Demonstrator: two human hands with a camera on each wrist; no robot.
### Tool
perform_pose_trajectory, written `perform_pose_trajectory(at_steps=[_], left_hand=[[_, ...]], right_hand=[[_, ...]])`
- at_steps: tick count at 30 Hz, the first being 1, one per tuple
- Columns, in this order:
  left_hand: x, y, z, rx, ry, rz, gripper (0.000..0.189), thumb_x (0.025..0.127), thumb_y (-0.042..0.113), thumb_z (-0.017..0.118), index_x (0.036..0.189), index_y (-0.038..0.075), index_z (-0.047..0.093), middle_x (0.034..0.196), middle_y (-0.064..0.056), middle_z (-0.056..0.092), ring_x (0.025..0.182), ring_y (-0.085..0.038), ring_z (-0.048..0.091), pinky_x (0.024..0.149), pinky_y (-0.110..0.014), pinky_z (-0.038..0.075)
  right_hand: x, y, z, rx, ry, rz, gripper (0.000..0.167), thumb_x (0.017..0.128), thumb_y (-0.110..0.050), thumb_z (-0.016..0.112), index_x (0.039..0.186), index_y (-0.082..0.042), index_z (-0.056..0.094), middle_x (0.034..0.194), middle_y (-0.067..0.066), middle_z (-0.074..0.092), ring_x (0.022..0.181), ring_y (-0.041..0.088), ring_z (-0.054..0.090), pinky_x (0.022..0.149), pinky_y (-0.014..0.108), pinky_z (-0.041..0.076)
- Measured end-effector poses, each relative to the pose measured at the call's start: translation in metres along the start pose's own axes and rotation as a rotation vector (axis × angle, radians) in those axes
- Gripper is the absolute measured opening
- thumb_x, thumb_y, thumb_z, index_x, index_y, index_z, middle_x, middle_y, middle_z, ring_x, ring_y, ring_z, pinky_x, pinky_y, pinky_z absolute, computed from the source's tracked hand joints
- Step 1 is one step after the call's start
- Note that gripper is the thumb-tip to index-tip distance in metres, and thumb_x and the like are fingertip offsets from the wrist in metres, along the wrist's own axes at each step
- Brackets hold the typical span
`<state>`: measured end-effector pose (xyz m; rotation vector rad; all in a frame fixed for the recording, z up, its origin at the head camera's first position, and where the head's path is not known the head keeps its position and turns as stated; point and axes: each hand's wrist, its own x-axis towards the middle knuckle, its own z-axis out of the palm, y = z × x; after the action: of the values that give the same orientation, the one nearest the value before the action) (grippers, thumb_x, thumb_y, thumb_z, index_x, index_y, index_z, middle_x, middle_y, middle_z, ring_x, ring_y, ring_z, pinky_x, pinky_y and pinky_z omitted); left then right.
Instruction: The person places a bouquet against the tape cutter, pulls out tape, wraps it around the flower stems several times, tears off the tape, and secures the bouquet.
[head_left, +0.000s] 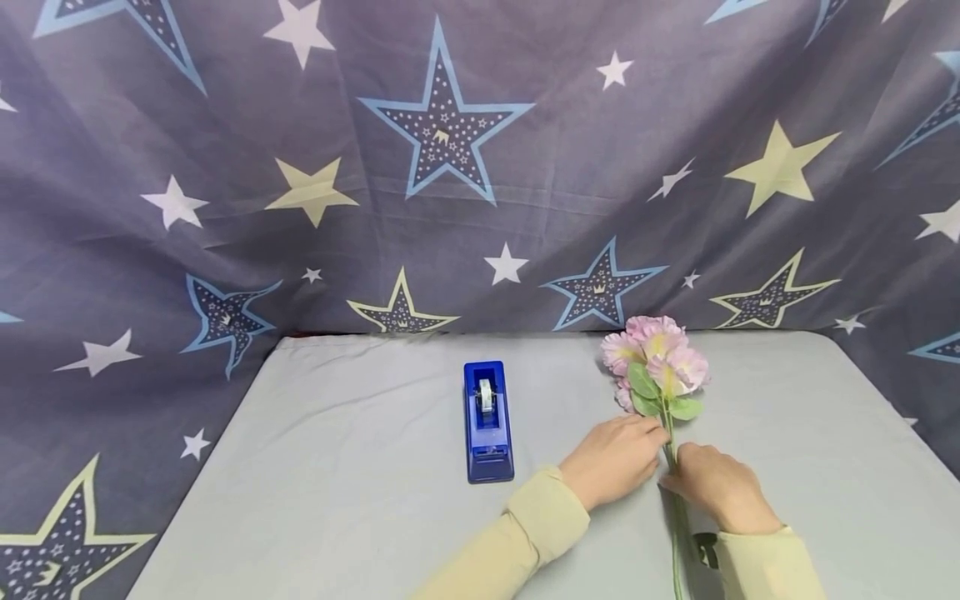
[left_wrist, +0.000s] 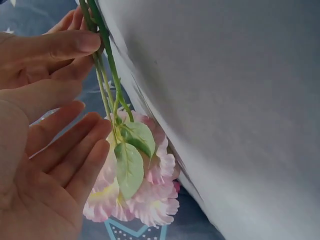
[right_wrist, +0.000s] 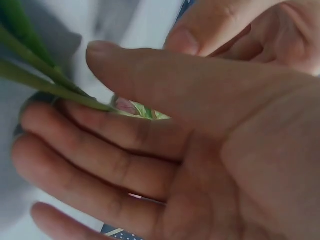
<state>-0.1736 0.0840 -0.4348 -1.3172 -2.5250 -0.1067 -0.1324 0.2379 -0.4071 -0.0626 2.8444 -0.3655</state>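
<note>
A bunch of pink artificial flowers with green leaves and long green stems lies at the right of the table, blooms toward the far edge. My right hand holds the stems below the leaves; in the right wrist view the stems pass between its thumb and bent fingers. Just above it, on the left side, my left hand reaches to the stems. Seen from the left wrist, that hand has its fingers extended, fingertips right beside the stems.
A blue tape dispenser with a small roll of tape stands left of the hands. Pale grey cloth covers the table. Behind it hangs a dark star-patterned curtain. A small dark object shows beside the right sleeve.
</note>
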Motion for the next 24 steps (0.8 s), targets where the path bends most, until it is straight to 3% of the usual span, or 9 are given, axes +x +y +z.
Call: perform_pose_trajectory(at_steps=[7, 15, 21, 24], left_hand=[[0.006, 0.001, 0.002, -0.01, 0.001, 0.008, 0.019, 0.095, 0.022, 0.063, 0.113, 0.018, 0.066, 0.11, 0.009, 0.065, 0.103, -0.005, 0.062, 0.093, -0.016, 0.048], [0.016, 0.001, 0.004, 0.008, -0.029, 0.017, 0.023, 0.095, 0.025, 0.064, 0.118, 0.02, 0.066, 0.116, 0.009, 0.064, 0.108, -0.005, 0.06, 0.095, -0.015, 0.047], [0.026, 0.003, -0.003, 0.062, -0.042, 0.073, 0.022, 0.093, 0.023, 0.067, 0.115, 0.021, 0.068, 0.114, 0.008, 0.062, 0.106, -0.007, 0.058, 0.098, -0.017, 0.045], [0.031, 0.006, -0.005, 0.081, -0.068, 0.104, 0.021, 0.094, 0.02, 0.066, 0.115, 0.021, 0.068, 0.116, 0.009, 0.061, 0.109, -0.007, 0.057, 0.099, -0.017, 0.045]], right_hand=[[0.0, 0.0, 0.001, 0.01, 0.012, -0.019, 0.023, 0.085, -0.023, 0.07, 0.08, -0.002, 0.06, 0.082, 0.019, 0.067, 0.072, 0.036, 0.065, 0.061, 0.054, 0.051], [0.001, 0.003, -0.001, 0.018, -0.06, -0.016, 0.031, 0.087, -0.023, 0.071, 0.07, -0.01, 0.049, 0.07, 0.004, 0.056, 0.064, 0.022, 0.054, 0.059, 0.046, 0.047], [0.001, 0.003, -0.003, 0.011, -0.049, -0.037, 0.021, 0.088, -0.021, 0.07, 0.082, -0.005, 0.058, 0.084, 0.015, 0.066, 0.072, 0.028, 0.062, 0.063, 0.051, 0.051], [-0.001, 0.004, -0.002, 0.026, -0.044, -0.042, 0.024, 0.088, -0.022, 0.07, 0.092, 0.0, 0.061, 0.09, 0.02, 0.067, 0.078, 0.032, 0.065, 0.066, 0.053, 0.052]])
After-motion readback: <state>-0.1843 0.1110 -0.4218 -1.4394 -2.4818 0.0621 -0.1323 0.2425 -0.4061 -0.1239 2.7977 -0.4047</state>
